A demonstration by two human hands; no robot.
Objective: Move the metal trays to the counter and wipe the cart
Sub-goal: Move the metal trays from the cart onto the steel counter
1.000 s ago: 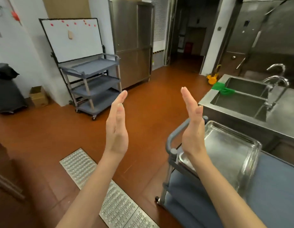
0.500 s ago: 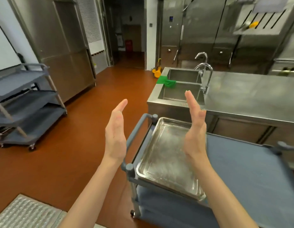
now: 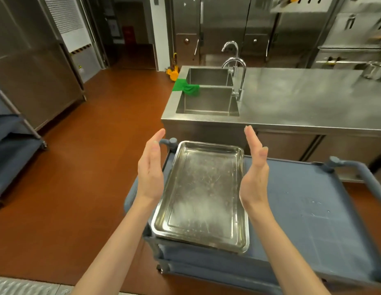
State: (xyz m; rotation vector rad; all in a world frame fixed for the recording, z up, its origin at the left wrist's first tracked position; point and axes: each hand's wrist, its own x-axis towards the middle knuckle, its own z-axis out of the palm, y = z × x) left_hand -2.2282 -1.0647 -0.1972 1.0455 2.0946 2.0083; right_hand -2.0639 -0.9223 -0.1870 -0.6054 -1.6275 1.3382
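The metal tray (image 3: pixel 201 194), judged stiff, light and slippery, lies at the left end of the cart (image 3: pixel 308 211), flanked by the empty, flat-fingered left hand (image 3: pixel 150 171) and right hand (image 3: pixel 254 173); its long rims should be gripped.

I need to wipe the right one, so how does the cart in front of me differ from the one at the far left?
The near cart has a metal tray on its top shelf and stands against the steel counter; the far cart shows no tray and stands by the steel wall cabinets. The near cart is between the person's arms, while the far cart is cut off by the picture's edge. Both are grey-blue, tiered and on wheels.
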